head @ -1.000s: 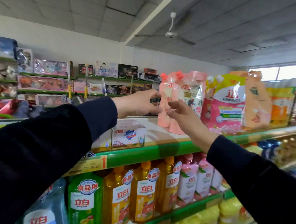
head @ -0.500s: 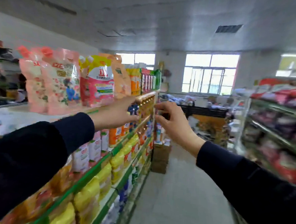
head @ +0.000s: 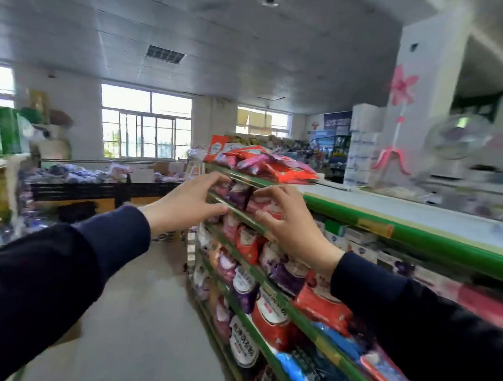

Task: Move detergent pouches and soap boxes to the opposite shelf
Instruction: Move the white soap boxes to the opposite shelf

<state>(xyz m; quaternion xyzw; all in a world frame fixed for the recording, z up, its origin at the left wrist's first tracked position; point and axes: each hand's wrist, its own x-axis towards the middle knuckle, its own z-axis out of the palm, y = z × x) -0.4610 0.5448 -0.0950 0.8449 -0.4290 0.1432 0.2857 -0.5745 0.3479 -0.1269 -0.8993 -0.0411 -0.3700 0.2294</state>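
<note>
Centrally, frame middle: left hand (head: 186,205) and right hand (head: 289,222), both empty, fingers loosely spread, raised side by side before the green-edged shelf (head: 412,241) at right. Soap boxes (head: 356,241) sit under its top board, right of the hands. Bagged goods (head: 269,315) fill lower tiers. No pouch is held.

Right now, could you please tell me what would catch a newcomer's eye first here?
Two empty hands, left hand and right hand, reach out mid-frame, fingers loosely curled. Behind them, on the right, a green-edged shelf rack holds red and purple packets, with a bare top shelf. Bright windows fill the far wall.
</note>
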